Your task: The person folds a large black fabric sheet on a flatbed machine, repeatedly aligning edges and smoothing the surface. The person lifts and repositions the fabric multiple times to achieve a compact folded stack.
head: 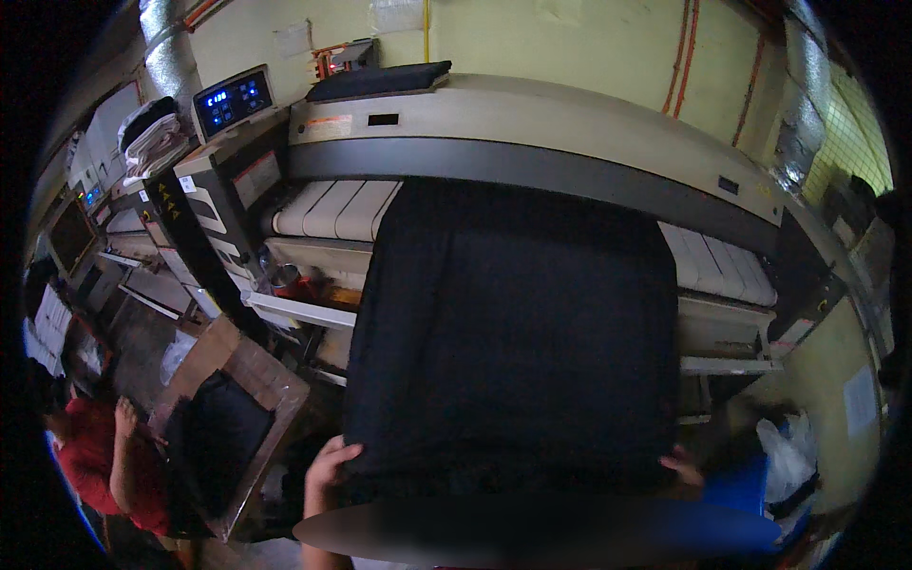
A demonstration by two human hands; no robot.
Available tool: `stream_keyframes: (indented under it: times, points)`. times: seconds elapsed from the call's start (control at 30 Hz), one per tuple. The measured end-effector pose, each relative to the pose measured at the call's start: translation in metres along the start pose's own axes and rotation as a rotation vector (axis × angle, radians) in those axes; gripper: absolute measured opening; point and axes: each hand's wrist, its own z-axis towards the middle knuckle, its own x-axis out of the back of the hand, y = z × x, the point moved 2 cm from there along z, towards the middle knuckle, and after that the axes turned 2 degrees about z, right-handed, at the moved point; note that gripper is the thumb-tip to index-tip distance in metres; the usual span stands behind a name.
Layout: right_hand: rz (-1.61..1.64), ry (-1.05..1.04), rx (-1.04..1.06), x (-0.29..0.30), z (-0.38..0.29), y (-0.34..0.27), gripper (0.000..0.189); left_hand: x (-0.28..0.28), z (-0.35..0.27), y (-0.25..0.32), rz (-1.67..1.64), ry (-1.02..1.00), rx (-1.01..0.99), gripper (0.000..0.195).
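Observation:
A wide black cloth point(513, 328) hangs from the opening of a long flatwork ironing machine point(534, 114) down towards me. My left hand point(329, 463) grips its lower left edge, thumb on top. At the lower right edge, my right hand point(682, 472) pinches the cloth; most of this hand is hidden or dark. The cloth's upper end lies over the pale feed belts point(335, 209) and meets the machine's grey front. A blurred oval covers the bottom of the view, hiding the cloth's nearest part.
A lit control panel point(234, 101) stands at the machine's left end. Folded cloths point(153, 142) are stacked beside it. Dark cloth lies in a cardboard-lined cart point(288, 399) at left, near a person in a red shirt point(92, 456). A blue bin point(737, 484) and plastic bags point(787, 456) are at right.

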Motion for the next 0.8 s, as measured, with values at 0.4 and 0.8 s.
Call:
stream_keyframes:
  times: [0.4,0.8]
  points:
    - [-0.230,0.129,0.084,0.009,-0.154,0.032,0.051,0.028,-0.094,-0.032,0.367,0.585,-0.029,0.028]
    - [0.131,0.099,0.114,0.006,-0.180,0.001,0.037,0.086,-0.077,-0.031,0.389,0.447,-0.208,0.035]
